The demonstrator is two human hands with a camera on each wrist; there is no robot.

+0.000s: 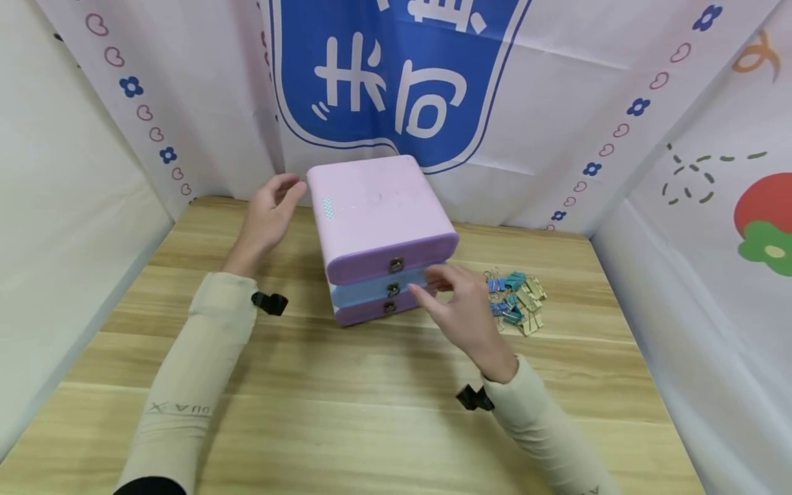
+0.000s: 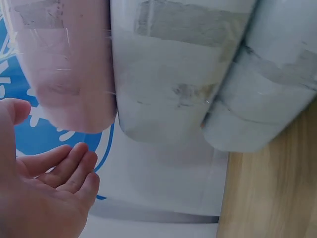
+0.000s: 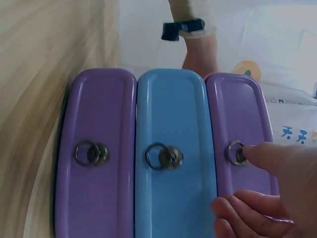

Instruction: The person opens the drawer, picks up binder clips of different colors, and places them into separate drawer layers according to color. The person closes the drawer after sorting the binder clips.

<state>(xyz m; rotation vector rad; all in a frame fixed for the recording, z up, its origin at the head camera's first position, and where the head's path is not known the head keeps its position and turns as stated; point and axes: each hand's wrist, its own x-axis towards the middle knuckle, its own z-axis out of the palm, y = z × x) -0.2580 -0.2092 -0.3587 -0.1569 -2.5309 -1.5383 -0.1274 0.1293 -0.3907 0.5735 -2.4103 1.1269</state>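
A small chest of three stacked drawers (image 1: 383,196) stands on the table, its top pink and its fronts purple, blue and purple. Each front carries a metal ring pull (image 3: 171,157), and all the drawers look closed. My left hand (image 1: 269,210) is beside the chest's left rear corner, fingers relaxed and holding nothing. In the left wrist view a gap shows between those fingers (image 2: 74,168) and the chest's side. My right hand (image 1: 464,309) is in front of the fronts' right part, loosely bent and holding nothing. From the right wrist, its thumb overlaps the top drawer's ring (image 3: 235,152); contact is unclear.
A heap of blue, teal and yellow binder clips (image 1: 516,302) lies on the wooden table (image 1: 371,412), right of the chest. Behind stands a white cloth (image 1: 557,89) with a blue emblem. Pale side walls border the table left and right.
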